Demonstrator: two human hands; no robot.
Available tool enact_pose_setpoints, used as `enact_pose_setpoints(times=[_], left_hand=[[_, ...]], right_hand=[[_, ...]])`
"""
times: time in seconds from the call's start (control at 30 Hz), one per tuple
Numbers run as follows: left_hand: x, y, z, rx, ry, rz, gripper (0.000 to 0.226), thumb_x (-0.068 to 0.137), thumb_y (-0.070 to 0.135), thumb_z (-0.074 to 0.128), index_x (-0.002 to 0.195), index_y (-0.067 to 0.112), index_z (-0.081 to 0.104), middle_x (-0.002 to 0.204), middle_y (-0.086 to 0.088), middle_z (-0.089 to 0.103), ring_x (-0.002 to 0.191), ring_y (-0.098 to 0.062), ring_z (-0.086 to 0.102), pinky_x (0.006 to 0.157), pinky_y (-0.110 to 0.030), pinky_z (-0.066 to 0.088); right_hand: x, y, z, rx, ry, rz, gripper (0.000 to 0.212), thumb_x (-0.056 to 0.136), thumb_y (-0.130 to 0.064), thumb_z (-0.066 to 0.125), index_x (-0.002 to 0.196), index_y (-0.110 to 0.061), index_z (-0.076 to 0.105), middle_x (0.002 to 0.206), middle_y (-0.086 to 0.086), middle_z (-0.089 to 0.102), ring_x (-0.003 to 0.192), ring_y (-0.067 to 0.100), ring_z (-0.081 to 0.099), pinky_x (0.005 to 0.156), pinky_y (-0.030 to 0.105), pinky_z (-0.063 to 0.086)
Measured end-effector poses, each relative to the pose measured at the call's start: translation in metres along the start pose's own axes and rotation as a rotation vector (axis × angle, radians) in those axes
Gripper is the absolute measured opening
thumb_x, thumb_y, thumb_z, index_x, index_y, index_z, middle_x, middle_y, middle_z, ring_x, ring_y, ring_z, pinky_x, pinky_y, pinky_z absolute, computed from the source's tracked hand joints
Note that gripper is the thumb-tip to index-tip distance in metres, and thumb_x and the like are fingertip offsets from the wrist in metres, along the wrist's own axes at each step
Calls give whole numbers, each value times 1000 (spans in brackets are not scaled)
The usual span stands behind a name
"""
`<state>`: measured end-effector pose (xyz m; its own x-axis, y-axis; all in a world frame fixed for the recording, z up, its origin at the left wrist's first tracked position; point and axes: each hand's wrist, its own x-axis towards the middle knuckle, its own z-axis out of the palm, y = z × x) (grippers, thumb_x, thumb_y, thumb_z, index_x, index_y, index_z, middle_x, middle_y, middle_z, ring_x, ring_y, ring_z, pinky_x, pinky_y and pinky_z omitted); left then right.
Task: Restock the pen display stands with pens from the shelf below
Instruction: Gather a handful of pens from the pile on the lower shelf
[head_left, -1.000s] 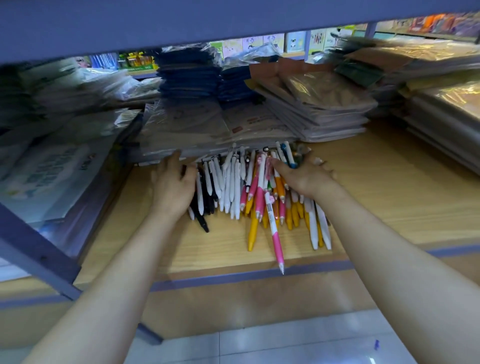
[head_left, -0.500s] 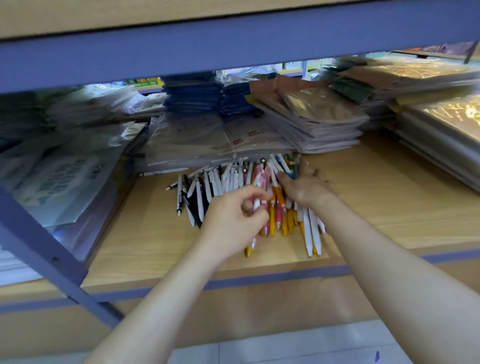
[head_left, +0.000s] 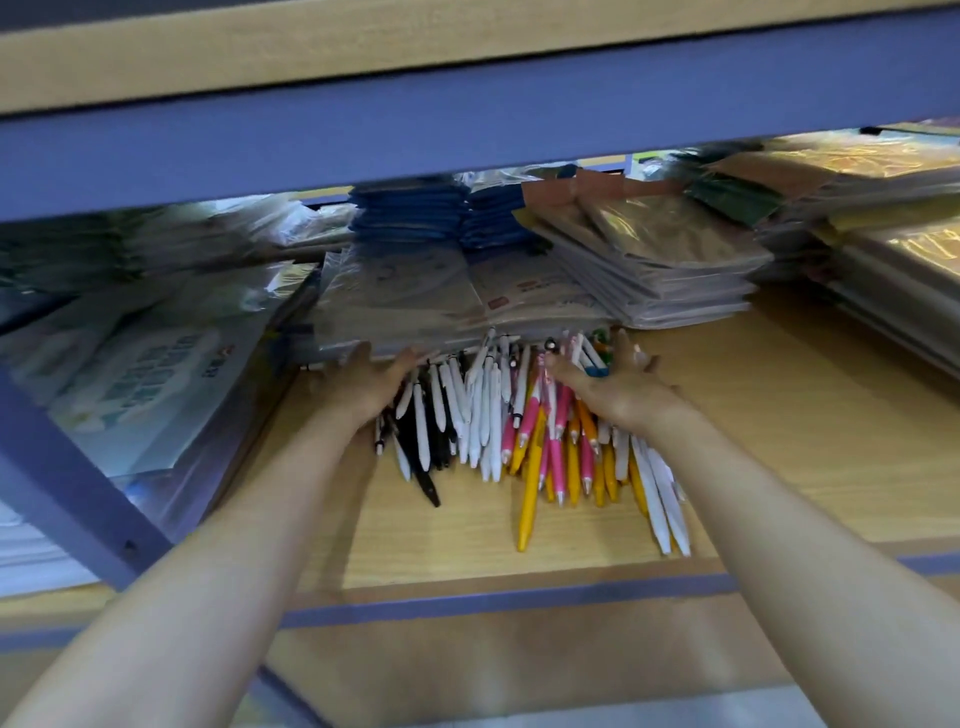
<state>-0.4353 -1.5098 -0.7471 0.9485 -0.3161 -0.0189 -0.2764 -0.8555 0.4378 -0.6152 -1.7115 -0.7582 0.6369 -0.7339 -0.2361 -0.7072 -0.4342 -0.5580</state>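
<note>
Two bare hands reach into the lower shelf (head_left: 789, 447) and bracket a loose pile of pens (head_left: 485, 415). The left hand (head_left: 371, 387) lies flat with its fingers (head_left: 402, 358) straight and released, holding nothing, their tips against the left edge of the pile and right under the front edge of a stack of wrapped packs (head_left: 447, 301). The right hand (head_left: 621, 392) rests on the right side of the pile, its fingers (head_left: 558, 371) spread and relaxed over the pens, not curled round any of them.

Between the two sets of fingers lie mostly white pens, side by side. Beneath the right fingers and nearer the person are pink pens (head_left: 556, 457) and orange-yellow ones, and one yellow pen (head_left: 530, 493) sticks out furthest toward the shelf's front edge. Below the left fingers a black pen (head_left: 425, 480) pokes out of the pile. Two long white pens (head_left: 662, 501) trail beside the right wrist.

Beyond the fingertips, behind the wrapped packs, sits a blue stack (head_left: 410, 213). Right of the right fingers stands a pile of glossy brown packs (head_left: 670, 260). Left of the left fingers, plastic-sleeved sheets (head_left: 156, 374) lie behind a blue metal brace (head_left: 67, 488). Above everything runs the upper shelf edge (head_left: 467, 130).
</note>
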Motion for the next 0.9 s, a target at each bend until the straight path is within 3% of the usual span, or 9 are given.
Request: enact_pose_setpoints(times=[0.07, 0.17, 0.3, 0.5, 0.73, 0.8, 0.9], left_hand=[[2, -2, 14, -172, -169, -24, 96, 78, 84, 32, 154, 27, 15, 159, -4, 22, 144, -30, 22, 116, -40, 21], [-1, 13, 37, -216, -158, 9, 121, 46, 105, 27, 148, 40, 20, 157, -2, 27, 143, -33, 26, 114, -53, 22], [-13, 31, 43, -220, -158, 35, 125, 40, 107, 25, 146, 41, 26, 156, 3, 31, 140, -28, 33, 111, -52, 28], [-28, 51, 41, -296, -162, 158, 106, 57, 96, 30, 147, 40, 27, 153, 4, 36, 137, -24, 38, 107, -44, 38], [-36, 73, 45, -426, -110, 175, 66, 82, 73, 43, 135, 34, 48, 132, 5, 58, 110, -19, 58, 86, -29, 47], [-41, 83, 46, -433, -83, 174, 56, 87, 67, 44, 132, 34, 51, 128, 5, 60, 108, -18, 58, 78, -27, 43], [-40, 90, 49, -416, -77, 177, 56, 87, 67, 43, 130, 33, 53, 126, 4, 61, 107, -19, 59, 79, -28, 45]], right_hand=[[1, -8, 2, -18, 12, 19, 131, 53, -101, 36, 152, -34, -18, 163, 13, -8, 149, 36, -1, 117, 55, 15], [-2, -19, 12, -37, 61, 34, 140, 44, -103, 40, 152, -35, -16, 163, 11, -2, 145, 40, 17, 112, 59, 24], [-9, -27, 21, -42, 140, 29, 128, 57, -96, 46, 153, -35, -12, 163, 10, 3, 143, 41, 20, 108, 58, 26], [-4, -35, 25, 86, 147, -59, 120, 63, -88, 55, 153, -39, -7, 161, 14, 11, 138, 41, 34, 104, 49, 41], [4, -25, 12, 303, 151, -181, 106, 68, -73, 66, 153, -32, 18, 148, 5, 45, 127, 26, 51, 101, 37, 46], [4, -22, 8, 353, 162, -190, 100, 71, -66, 68, 152, -30, 24, 145, 3, 49, 126, 24, 52, 101, 34, 46], [9, -20, 8, 381, 179, -197, 97, 71, -64, 69, 151, -30, 27, 145, 2, 50, 126, 23, 52, 102, 36, 46]])
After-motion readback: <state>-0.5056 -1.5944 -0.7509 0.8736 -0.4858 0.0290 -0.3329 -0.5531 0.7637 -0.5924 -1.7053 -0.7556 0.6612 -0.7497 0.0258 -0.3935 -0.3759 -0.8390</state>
